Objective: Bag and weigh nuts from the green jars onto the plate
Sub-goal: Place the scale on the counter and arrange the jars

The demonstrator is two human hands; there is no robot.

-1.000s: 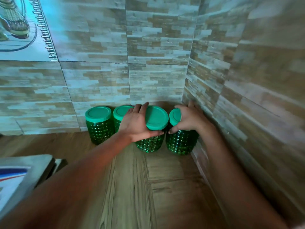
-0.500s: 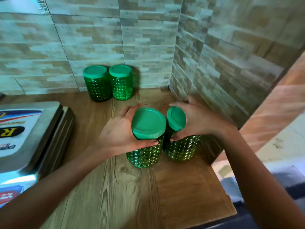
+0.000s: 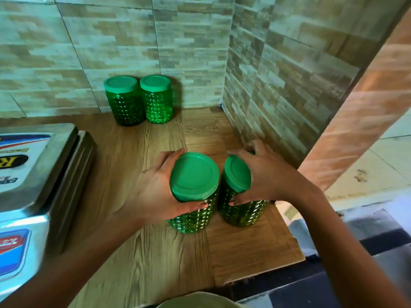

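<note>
My left hand (image 3: 153, 187) grips a studded green jar (image 3: 193, 216) just under its green lid (image 3: 194, 176), on the wooden counter (image 3: 155, 258). Right beside it, my right hand (image 3: 264, 174) grips a second green jar (image 3: 242, 212) around its lid (image 3: 236, 174). The two held jars nearly touch and sit mid-counter near the right edge. Two more lidded green jars (image 3: 126, 101) (image 3: 156, 98) stand against the back wall. A pale plate rim (image 3: 198, 300) shows at the bottom edge. The jars' contents are not visible.
A steel weighing scale (image 3: 33, 174) with printed stickers fills the left side. Tiled walls close off the back and right; the counter ends at a chipped right edge (image 3: 295, 247), with floor and a dark surface below.
Both hands have drawn the two jars from the back corner toward me, to mid-counter. The other two jars stayed at the wall. The camera has tilted down.
</note>
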